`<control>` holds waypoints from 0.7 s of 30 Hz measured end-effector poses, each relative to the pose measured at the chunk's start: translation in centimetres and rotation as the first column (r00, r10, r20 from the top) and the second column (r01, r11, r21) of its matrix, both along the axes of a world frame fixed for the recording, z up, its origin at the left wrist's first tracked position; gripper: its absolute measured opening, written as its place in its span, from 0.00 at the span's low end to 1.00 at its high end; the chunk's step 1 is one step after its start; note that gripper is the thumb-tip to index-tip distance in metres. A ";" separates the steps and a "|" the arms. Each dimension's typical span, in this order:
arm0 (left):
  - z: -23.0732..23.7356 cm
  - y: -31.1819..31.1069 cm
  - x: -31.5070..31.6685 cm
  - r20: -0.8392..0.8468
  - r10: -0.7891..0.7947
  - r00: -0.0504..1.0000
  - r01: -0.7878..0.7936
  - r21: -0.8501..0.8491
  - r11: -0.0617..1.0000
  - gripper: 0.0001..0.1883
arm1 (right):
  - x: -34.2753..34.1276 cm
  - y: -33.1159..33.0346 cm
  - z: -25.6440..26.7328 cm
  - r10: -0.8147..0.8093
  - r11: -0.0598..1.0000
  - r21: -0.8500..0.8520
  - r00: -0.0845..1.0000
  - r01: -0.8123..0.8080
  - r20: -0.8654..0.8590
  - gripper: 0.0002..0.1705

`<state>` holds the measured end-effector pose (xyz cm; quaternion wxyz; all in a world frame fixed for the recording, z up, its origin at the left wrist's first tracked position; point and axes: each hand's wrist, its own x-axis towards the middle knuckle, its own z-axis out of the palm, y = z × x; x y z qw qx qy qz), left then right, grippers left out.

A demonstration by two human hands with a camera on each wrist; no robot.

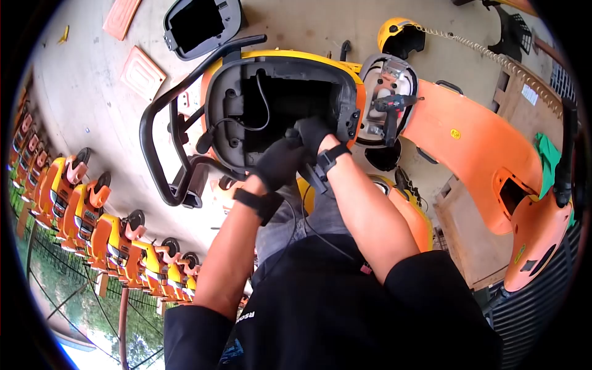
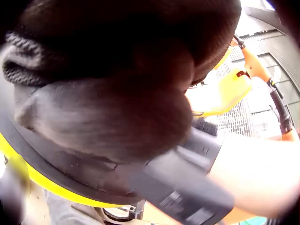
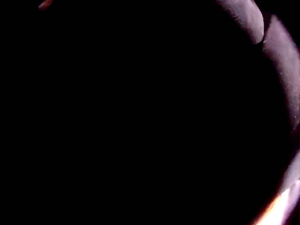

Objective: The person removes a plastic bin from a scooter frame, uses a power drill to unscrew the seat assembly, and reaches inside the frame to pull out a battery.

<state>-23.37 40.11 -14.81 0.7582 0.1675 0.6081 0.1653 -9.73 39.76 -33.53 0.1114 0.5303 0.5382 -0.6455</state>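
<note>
My left hand (image 1: 279,163) and right hand (image 1: 313,133), both in black gloves, meet at the near rim of an open scooter body (image 1: 223,132). A dark hollow (image 1: 287,98) lies just beyond the fingers. Bent gloved fingers (image 2: 108,117) fill much of the left wrist view, beside the black device (image 2: 183,192) strapped on the right wrist. The right wrist view is almost wholly dark. What the fingers hold, if anything, I cannot tell. A black cable (image 1: 267,102) loops across the hollow's left side.
A cordless drill (image 1: 394,106) lies over a tray-like part (image 1: 372,129) right of the body. An orange panel (image 1: 468,126) extends further right. Black tubing (image 1: 148,123) curves around the left side. A yellow helmet-like shell (image 1: 388,31) sits beyond; several scooters (image 1: 80,203) line the left.
</note>
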 end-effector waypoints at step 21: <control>-6.9 0.7 0.8 -0.364 -0.569 0.737 0.610 -0.004 0.792 0.13 | -1.8 4.9 2.7 0.756 0.641 -0.009 0.633 -0.768 -0.167 0.13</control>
